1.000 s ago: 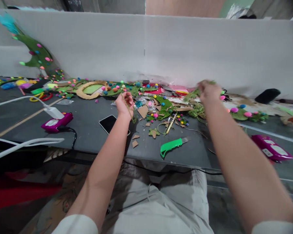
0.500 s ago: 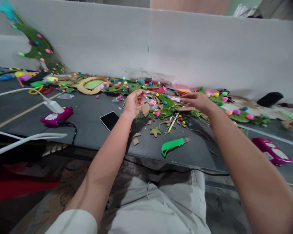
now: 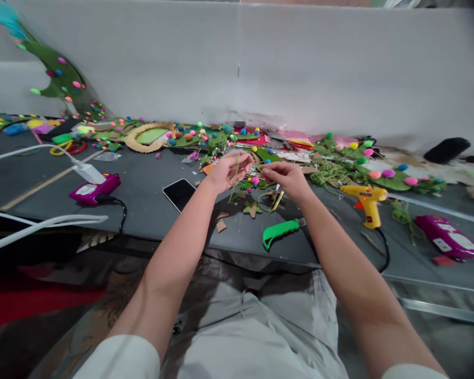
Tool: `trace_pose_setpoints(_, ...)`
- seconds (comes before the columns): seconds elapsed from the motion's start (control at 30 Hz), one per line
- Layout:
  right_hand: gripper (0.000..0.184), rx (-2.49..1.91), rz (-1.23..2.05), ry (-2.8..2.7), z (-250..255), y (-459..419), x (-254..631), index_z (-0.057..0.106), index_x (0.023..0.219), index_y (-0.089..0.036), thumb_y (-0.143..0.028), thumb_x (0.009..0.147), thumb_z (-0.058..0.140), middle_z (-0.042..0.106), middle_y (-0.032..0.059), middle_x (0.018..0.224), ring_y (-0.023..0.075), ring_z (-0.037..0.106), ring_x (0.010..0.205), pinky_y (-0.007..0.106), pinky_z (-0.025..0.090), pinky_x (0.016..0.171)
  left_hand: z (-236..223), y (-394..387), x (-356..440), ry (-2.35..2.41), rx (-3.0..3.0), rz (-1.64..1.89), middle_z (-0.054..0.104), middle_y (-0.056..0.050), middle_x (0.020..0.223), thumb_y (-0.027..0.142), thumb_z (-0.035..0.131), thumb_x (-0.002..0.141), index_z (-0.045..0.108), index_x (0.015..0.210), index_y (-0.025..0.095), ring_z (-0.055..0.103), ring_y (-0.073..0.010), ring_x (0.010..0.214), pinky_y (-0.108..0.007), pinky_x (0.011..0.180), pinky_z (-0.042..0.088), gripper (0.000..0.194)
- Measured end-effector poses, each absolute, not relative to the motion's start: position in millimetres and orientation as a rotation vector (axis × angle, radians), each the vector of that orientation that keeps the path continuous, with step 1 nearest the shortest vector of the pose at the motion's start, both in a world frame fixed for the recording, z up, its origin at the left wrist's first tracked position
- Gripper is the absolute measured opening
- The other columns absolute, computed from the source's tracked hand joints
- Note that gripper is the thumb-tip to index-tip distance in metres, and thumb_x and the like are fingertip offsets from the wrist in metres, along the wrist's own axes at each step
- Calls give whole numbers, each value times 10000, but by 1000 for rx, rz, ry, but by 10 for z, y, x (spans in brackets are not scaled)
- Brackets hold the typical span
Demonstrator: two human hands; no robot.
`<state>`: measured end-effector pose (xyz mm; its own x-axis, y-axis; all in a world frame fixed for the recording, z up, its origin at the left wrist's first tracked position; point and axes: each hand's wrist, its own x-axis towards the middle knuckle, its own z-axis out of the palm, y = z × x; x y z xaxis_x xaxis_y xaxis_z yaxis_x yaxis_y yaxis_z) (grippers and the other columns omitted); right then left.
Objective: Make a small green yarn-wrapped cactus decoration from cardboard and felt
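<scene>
My left hand (image 3: 232,171) is raised over the middle of the cluttered table, its fingers curled around a thin green strand of yarn (image 3: 237,167). Just to its right, my right hand (image 3: 287,178) has thumb and forefinger pinched together, close to the left fingertips. What lies in that pinch is too small to make out. Below the hands are felt-and-cardboard scraps (image 3: 253,209), small coloured pompoms (image 3: 255,180) and a green utility knife (image 3: 279,231), its blade partly behind my right forearm. A black-screened phone (image 3: 178,192) lies beside my left forearm.
A yellow glue gun (image 3: 367,202) stands right of my right arm, near tangled green yarn (image 3: 326,173). Purple power strips (image 3: 95,190) lie at both sides, with white and black cables. Pompom-covered green felt pieces (image 3: 395,181) line the back by the grey panel (image 3: 237,95).
My right hand has come from the green yarn pile on the right to beside my left hand, its fingers now pinched. My left hand has shifted slightly right. The glue gun has come into view.
</scene>
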<state>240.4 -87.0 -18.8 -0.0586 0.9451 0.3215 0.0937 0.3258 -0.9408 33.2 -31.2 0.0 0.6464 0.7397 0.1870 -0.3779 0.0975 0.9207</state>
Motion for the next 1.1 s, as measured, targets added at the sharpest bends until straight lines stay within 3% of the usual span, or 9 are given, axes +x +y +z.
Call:
trace_pose_setpoints(0.13, 338, -1032, 938, -1364, -208, -856, 2513, 755, 805, -208, -520, 709, 844, 646, -14, 653, 112, 563, 580, 259, 511, 585, -38, -259, 306, 376, 1218, 888, 553, 2, 660, 349, 669, 860, 665, 818, 144, 489, -59, 462, -190, 410, 315, 209)
trace_pose_setpoints(0.33, 427, -908, 1124, -1070, -179, -828, 2545, 619, 723, -228, -562, 646, 874, 605, -32, 680, 94, 560, 598, 218, 506, 564, -32, -241, 287, 350, 1086, 961, 504, 3, 607, 314, 593, 911, 660, 763, 145, 437, -62, 440, -209, 402, 288, 234)
trace_pose_setpoints(0.5, 452, -889, 1214, -962, -144, -846, 2605, 616, 792, -223, -464, 582, 935, 535, -70, 616, 44, 434, 489, 151, 396, 435, 78, -321, 286, 400, 956, 1091, 434, 11, 560, 337, 533, 972, 621, 706, 170, 370, -64, 408, -229, 391, 284, 326)
trace_pose_setpoints(0.8, 373, -886, 1063, -727, -185, -738, 2752, 597, 758, -231, -407, 635, 902, 630, -48, 711, 76, 585, 620, 188, 551, 619, 142, -382, 200, 259, 915, 1019, 397, 14, 577, 286, 453, 992, 578, 693, 160, 345, -48, 398, -205, 396, 307, 347)
trace_pose_setpoints(0.93, 437, -898, 1056, -1166, -179, -853, 2564, 690, 1019, -276, -418, 659, 894, 739, 5, 1032, 160, 687, 910, 293, 582, 810, 129, -404, 223, 163, 919, 930, 402, 12, 572, 267, 408, 994, 544, 682, 159, 368, -57, 413, -200, 411, 328, 357)
trace_pose_setpoints(1.0, 554, -883, 1040, -1500, -187, -911, 2369, 691, 1171, -288, -390, 665, 894, 706, 36, 1238, 226, 651, 1137, 371, 547, 963, 123, -433, 261, 142, 933, 873, 416, 4, 574, 268, 410, 989, 514, 660, 158, 377, -63, 426, -203, 416, 326, 363)
trace_pose_setpoints(1.1, 437, -857, 983, -1735, -194, -947, 2124, 739, 1083, -245, -423, 702, 858, 706, 48, 1222, 265, 634, 1164, 420, 521, 1006, 113, -466, 316, 194, 989, 776, 427, -1, 570, 295, 438, 987, 486, 645, 163, 346, -64, 418, -212, 415, 309, 370)
